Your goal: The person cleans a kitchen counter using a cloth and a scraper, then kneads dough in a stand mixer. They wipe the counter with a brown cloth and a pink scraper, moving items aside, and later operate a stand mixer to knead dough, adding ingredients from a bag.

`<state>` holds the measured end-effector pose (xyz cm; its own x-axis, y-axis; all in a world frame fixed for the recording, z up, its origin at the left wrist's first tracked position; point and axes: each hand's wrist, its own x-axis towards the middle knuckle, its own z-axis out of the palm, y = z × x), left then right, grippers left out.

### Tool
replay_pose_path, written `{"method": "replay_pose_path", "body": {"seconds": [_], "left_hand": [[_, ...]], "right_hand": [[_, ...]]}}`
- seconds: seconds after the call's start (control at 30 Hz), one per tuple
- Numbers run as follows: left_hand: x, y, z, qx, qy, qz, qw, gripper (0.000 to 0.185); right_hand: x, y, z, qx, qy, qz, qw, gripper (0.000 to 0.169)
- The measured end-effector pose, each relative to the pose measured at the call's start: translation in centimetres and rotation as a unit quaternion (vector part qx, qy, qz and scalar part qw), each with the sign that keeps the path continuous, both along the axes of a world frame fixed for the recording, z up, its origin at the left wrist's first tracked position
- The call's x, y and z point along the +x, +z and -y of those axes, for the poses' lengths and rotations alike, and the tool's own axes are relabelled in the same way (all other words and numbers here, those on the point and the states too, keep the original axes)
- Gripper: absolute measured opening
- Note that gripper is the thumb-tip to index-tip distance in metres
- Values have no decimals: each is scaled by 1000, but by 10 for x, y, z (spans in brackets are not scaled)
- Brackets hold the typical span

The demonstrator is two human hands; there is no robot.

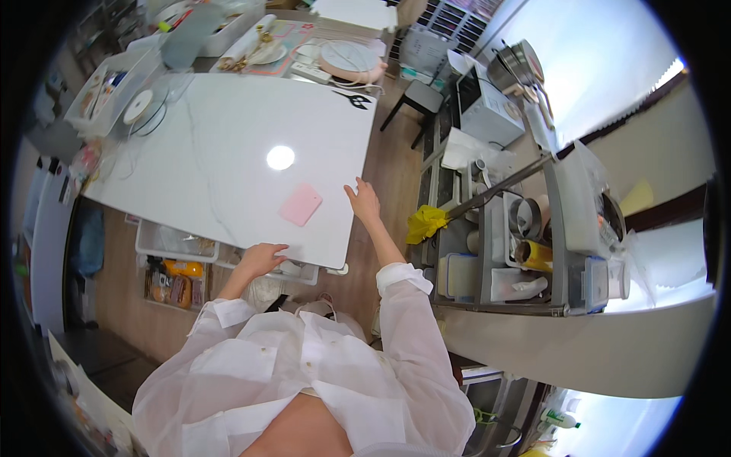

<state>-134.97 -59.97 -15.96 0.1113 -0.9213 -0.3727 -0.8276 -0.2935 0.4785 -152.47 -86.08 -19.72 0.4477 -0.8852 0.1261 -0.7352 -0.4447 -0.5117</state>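
A flat pink plastic piece point(301, 204) with rounded corners and a small hole near one end lies on the white marble-patterned table point(228, 143). My left hand point(262, 259) is at the table's near edge, fingers stretched to the right, holding nothing. Beside the right edge is my right hand point(365, 200), its fingers apart and nothing in it. That hand is nearest to the pink piece but does not touch it. Whether either hand rests on the table edge, I cannot tell. Black-handled scissors point(355, 100) lie at the far right corner.
A ribbon spool point(139, 107) and a white bin point(108, 91) stand at the left. A pink round device point(349, 60) with cables sits at the back. Drawers point(177, 243) stick out under the table. A yellow-wrapped pole end point(427, 224) juts from the right shelving point(557, 285).
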Motion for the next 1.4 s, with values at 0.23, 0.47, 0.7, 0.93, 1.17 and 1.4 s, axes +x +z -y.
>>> {"method": "replay_pose_path", "body": {"seconds": [0.23, 0.47, 0.7, 0.93, 1.17, 1.4], "left_hand": [[9, -38, 38, -68, -22, 165, 984, 33], [-32, -52, 99, -86, 125, 115, 982, 33], [-76, -66, 180, -31, 310, 161, 937, 32], [-130, -20, 261, 15, 359, 166, 918, 32], [-125, -31, 309, -25, 360, 159, 919, 29], [-124, -21, 367, -69, 308, 174, 933, 27]], "right_hand": [[-128, -39, 84, 64, -63, -175, 980, 33], [-225, -66, 248, 159, -118, -212, 957, 34], [-272, -104, 523, 56, -156, -148, 975, 41], [-364, -91, 738, 19, -398, -151, 905, 46], [-490, -147, 818, 124, -406, -192, 885, 48], [-523, -117, 819, 13, -546, -105, 831, 40]]}}
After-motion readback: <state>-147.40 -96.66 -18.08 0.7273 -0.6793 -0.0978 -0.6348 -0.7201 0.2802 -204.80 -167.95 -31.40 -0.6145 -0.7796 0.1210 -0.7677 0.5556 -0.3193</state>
